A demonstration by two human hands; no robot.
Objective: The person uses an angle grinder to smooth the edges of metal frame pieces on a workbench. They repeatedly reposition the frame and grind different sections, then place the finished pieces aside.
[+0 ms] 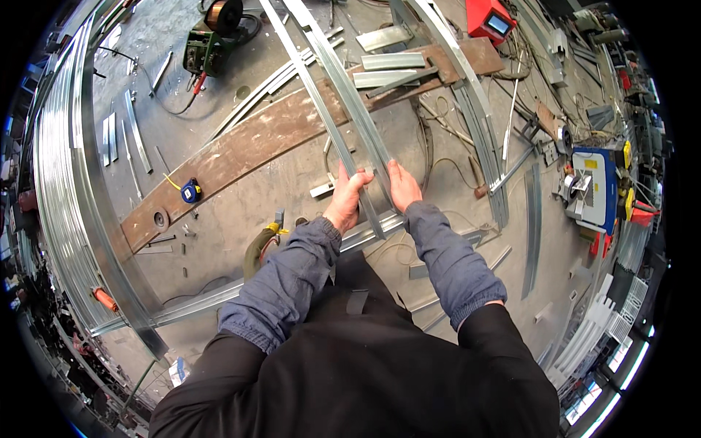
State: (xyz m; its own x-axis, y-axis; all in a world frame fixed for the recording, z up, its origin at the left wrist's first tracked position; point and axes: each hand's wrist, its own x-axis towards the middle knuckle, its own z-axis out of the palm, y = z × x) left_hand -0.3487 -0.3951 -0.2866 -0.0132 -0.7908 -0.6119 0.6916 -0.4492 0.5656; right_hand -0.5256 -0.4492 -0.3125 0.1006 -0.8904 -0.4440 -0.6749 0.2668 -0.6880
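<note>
Two long galvanized steel profiles run away from me side by side, a narrow gap between them. My left hand [346, 198] is closed around the left steel profile [326, 125] near its close end, with the thumb lying across the top. The right steel profile [353, 102] is gripped along its right edge by my right hand [403, 187], whose fingers are partly hidden. Below my hands a crosswise steel rail [212, 299] passes in front of my body, and the near end of the left profile overlaps it.
A rusty brown plank [255, 146] lies diagonally under the profiles, a blue tape measure [191, 191] on it. Stacked long profiles [62, 182] line the left. A green wire feeder [204, 51] stands far left, a red machine [489, 22] far right. Cables, a hammer [482, 191] and offcuts lie right.
</note>
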